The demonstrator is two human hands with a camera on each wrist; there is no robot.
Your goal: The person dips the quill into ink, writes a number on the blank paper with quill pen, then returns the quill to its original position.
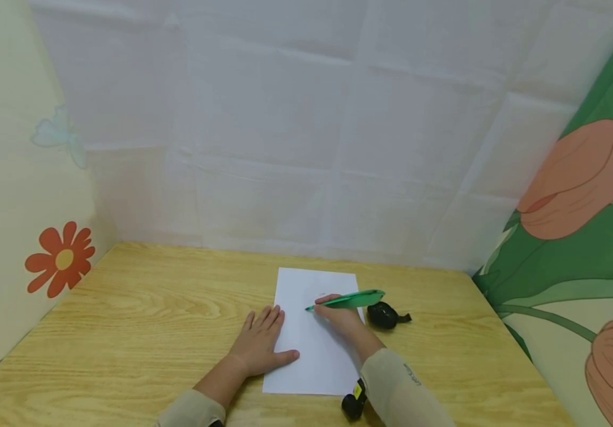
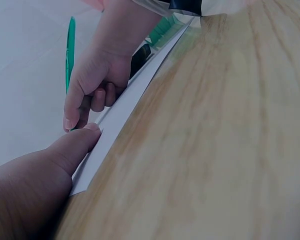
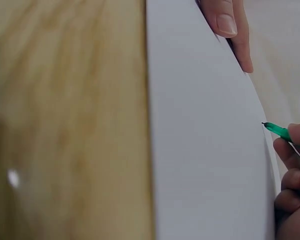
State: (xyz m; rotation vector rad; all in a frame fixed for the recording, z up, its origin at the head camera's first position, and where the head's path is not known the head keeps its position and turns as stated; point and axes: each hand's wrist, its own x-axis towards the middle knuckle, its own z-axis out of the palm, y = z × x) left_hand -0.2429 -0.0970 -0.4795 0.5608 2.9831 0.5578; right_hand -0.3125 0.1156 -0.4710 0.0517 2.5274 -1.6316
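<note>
A white sheet of paper (image 1: 306, 367) lies on the wooden table, with a small faint mark near its upper part. My left hand (image 1: 261, 347) rests flat at the sheet's left edge, fingers spread and thumb across the paper. Over the right half of the sheet, my right hand (image 1: 342, 320) pinches a green pen (image 1: 357, 299) whose body widens like a leaf or feather. The pen slants, its dark tip (image 3: 264, 123) right at the paper and its broad end pointing right. In the left wrist view, the left thumb (image 2: 77, 145) presses near the paper's edge.
Right of the sheet, close to the right hand, sits a rounded black object (image 1: 383, 315) with a short tail. A small black device with a yellow label (image 1: 358, 391) is by the right sleeve. White cloth (image 1: 264, 148) hangs behind the table (image 1: 141, 320); flower-patterned panels flank it.
</note>
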